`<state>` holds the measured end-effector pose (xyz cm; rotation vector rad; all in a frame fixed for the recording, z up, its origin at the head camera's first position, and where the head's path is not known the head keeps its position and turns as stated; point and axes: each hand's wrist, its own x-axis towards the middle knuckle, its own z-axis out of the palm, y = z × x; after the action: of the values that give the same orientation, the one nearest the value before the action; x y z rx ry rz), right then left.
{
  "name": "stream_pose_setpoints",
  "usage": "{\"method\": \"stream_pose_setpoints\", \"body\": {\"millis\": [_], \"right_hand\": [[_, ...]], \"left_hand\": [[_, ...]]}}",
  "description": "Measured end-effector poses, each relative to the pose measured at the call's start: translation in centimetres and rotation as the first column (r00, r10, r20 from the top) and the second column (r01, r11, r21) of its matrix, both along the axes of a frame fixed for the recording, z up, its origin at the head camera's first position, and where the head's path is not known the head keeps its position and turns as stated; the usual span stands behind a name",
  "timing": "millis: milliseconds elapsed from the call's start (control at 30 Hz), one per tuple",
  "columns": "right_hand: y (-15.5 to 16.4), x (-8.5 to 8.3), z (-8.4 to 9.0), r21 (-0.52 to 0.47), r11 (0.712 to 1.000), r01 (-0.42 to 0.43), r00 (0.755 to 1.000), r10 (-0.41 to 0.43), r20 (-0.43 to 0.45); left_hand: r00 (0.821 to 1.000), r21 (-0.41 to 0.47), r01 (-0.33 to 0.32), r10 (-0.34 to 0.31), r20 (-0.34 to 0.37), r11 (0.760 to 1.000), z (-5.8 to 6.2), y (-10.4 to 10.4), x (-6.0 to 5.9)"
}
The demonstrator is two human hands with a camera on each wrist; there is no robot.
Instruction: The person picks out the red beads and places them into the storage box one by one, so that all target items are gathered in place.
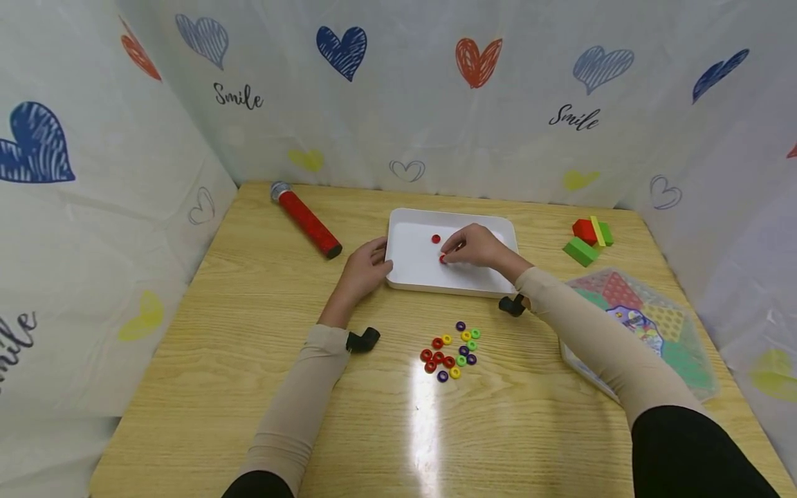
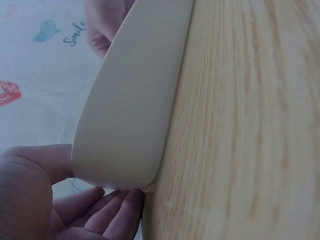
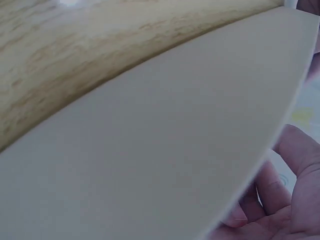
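The right hand (image 1: 476, 245) reaches into the white tray (image 1: 411, 277), its fingers (image 1: 450, 250) drawn together and pinching a red ring (image 1: 443, 259) against the tray floor. A second red ring (image 1: 436, 239) lies in the tray just beyond those fingers. The left hand (image 1: 367, 266) rests at the tray's left edge, fingers (image 2: 107, 212) loosely straight and touching its wall. On the table (image 1: 249, 387), nearer the person than both hands, sits a cluster of coloured rings (image 1: 451, 349). A red tube (image 1: 306, 219) lies beyond the left fingers; foam blocks (image 1: 588, 240) lie well right of the right fingers.
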<state>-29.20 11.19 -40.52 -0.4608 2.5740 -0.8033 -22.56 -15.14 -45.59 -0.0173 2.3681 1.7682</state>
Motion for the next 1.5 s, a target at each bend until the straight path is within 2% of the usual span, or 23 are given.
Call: {"method": "stream_pose_setpoints", "body": {"millis": [267, 400, 600, 767, 933, 1167, 1500], "right_hand": [[1.0, 1.1, 0.6, -0.022, 1.0, -0.005, 1.0, 0.005, 0.0], [1.2, 2.1, 1.2, -0.042, 0.999, -0.024, 0.999, 0.022, -0.042], [1.2, 3.9, 2.4, -0.124, 0.991, -0.047, 0.996, 0.038, -0.076], [1.3, 5.6, 2.8, -0.173, 0.979, -0.109, 0.988, 0.088, -0.125], [1.3, 7.3, 2.5, -0.213, 0.963, -0.164, 0.98, 0.134, -0.148], [1.3, 10.0, 1.1, -0.292, 0.932, -0.215, 0.976, 0.192, -0.104], [1.3, 13.0, -1.3, -0.292, 0.918, -0.267, 0.963, 0.262, -0.059]], "left_hand": [[1.0, -0.004, -0.001, 0.002, 0.01, 1.0, -0.4, 0.1, 0.2], [1.0, -0.009, -0.01, 0.01, 0.016, 1.0, -0.6, 0.0, 0.4], [1.0, -0.014, -0.015, 0.015, 0.019, 1.0, -0.7, 0.1, 0.4], [1.0, -0.01, -0.011, 0.011, 0.011, 1.0, -0.7, 0.1, 0.1], [1.0, -0.019, -0.017, 0.017, -0.006, 1.0, -0.4, 0.1, 0.0], [1.0, -0.024, -0.013, 0.012, -0.006, 1.0, 0.0, 0.2, -0.1], [1.0, -0.024, -0.009, 0.009, -0.006, 1.0, -0.3, 0.4, -0.2]]}}
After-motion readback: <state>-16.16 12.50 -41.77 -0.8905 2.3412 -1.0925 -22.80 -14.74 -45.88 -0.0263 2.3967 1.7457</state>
